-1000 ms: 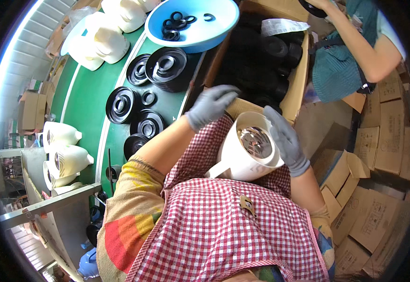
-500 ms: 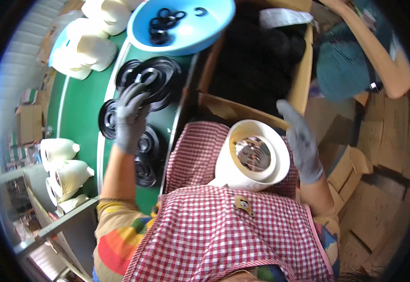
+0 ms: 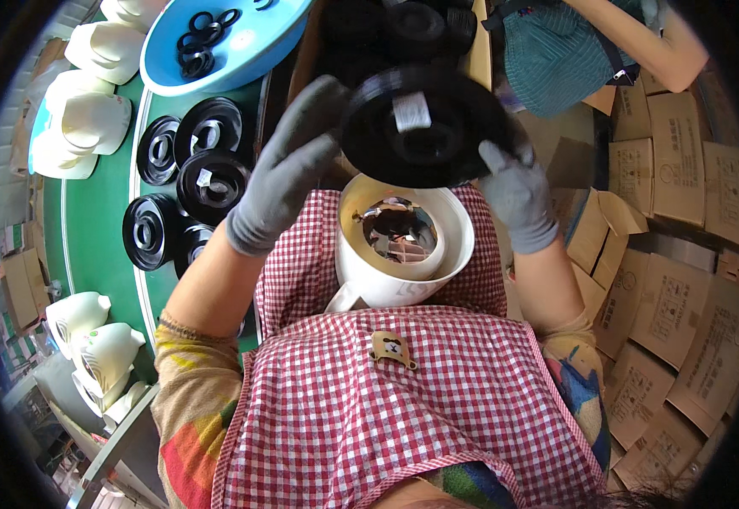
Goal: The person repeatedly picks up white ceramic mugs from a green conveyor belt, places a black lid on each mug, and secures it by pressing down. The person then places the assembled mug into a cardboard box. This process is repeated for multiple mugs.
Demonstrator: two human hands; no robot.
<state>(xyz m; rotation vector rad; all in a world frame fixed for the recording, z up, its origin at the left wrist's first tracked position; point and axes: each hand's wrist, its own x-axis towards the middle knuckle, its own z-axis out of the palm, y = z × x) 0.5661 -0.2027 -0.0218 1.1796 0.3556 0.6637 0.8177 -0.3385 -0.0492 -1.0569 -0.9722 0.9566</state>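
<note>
A black round plastic disc (image 3: 446, 153), ringed and bearing a small white label, is held tilted above my lap. My right hand (image 3: 520, 199), in a grey glove, grips its right rim with the thumb on the near face. At the left rim is my gloved left hand (image 3: 280, 174), thumb and fingers set around the edge; their exact contact is hard to see. Below the disc, a white kettle-shaped body (image 3: 386, 287) with a handle rests on my lap, its opening upward. A shiny mirror-like metal surface (image 3: 399, 233) shows inside it.
More black discs (image 3: 150, 231) lie on the green table (image 3: 94, 225) at left. Behind them is a blue basin (image 3: 159, 55) with black rings. White housings (image 3: 94, 127) line the table. An open carton (image 3: 479, 51) holds black parts. Another person's arm (image 3: 641, 38) shows at upper right; cardboard boxes (image 3: 674, 161) lie right.
My left hand has come away from the stacked discs on the table and moved right. One black disc is now between my hands, over the white body. My right hand has closed on its rim.
</note>
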